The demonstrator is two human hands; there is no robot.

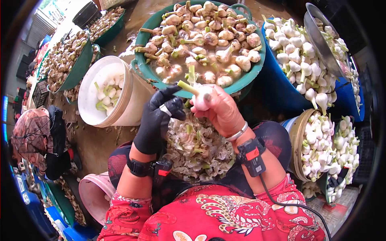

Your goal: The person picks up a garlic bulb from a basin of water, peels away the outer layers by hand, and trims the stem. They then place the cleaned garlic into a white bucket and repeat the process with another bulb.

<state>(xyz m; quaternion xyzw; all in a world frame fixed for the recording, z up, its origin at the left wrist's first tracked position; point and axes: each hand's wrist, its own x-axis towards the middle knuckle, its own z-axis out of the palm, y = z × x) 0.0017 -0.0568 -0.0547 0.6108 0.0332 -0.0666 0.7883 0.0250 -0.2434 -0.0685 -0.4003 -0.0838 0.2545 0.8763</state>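
Bare fingers of my right hand (pixel 221 108) grip a whitish-pink garlic bulb (pixel 202 100), its green stem pointing up and left. My left hand (pixel 163 114), in a black glove with a white band round one finger, is closed just left of the bulb. Its index fingertip is right at the cut end of the stem; what its curled fingers hold, if anything, I cannot tell. Beneath both hands lies a heap of papery garlic peelings (pixel 197 148). Directly ahead, a green tub (pixel 140 52) holds unpeeled garlic in brownish water.
To the left stands a white bucket (pixel 128 94) with some cleaned garlic inside. Blue tubs (pixel 277 86) and a beige-rimmed bucket (pixel 296 148) at right are heaped with white bulbs. A person (pixel 34 136) sits at far left. A cable (pixel 277 203) runs from my right wrist.
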